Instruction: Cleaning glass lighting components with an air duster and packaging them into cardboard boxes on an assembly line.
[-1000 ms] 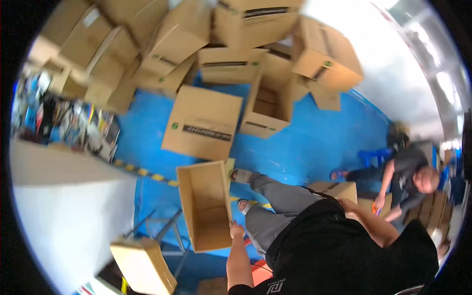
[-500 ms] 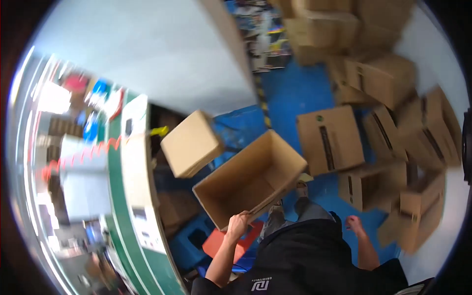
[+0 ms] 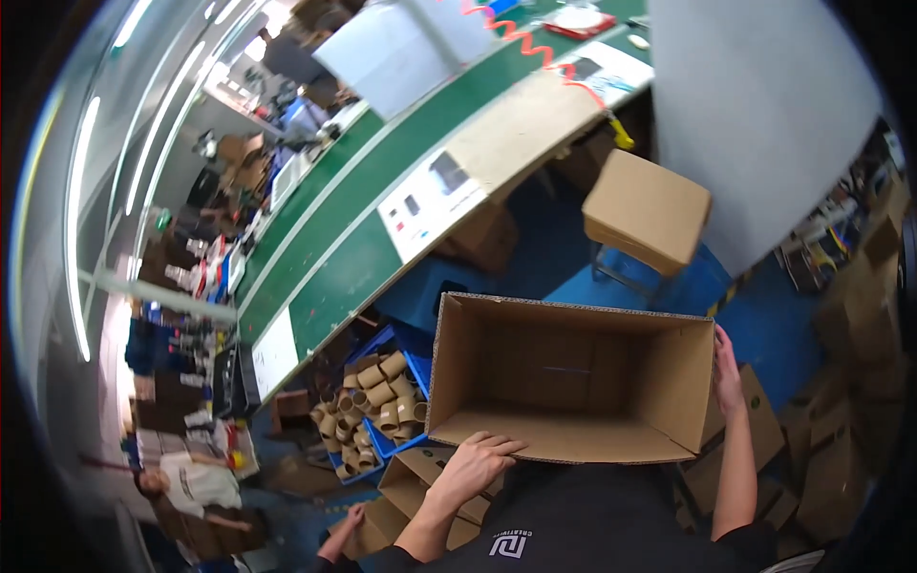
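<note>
A large open cardboard box (image 3: 573, 435) is held up in front of my body, its open top facing me. Nothing but a bare inside with a bottom seam shows in it. My left hand (image 3: 475, 468) grips the near rim left of its middle, fingers curled over the edge. Against the box's right end wall presses my right hand (image 3: 729, 377), fingers pointing up along the outside, the palm side partly hidden. Beyond the box, a closed cardboard box (image 3: 648, 210) rests on a stool.
A long green workbench (image 3: 334, 263) runs along the left. Blue bins (image 3: 417, 358) with several cardboard tubes (image 3: 377, 392) stand below it. More cartons (image 3: 831, 444) are piled at right. A seated person (image 3: 196, 482) and another person's hand (image 3: 354, 516) are at lower left.
My view has swung left toward the workbench, and the open box has come along, now closer and level. My right hand, free before, now holds the box's right end.
</note>
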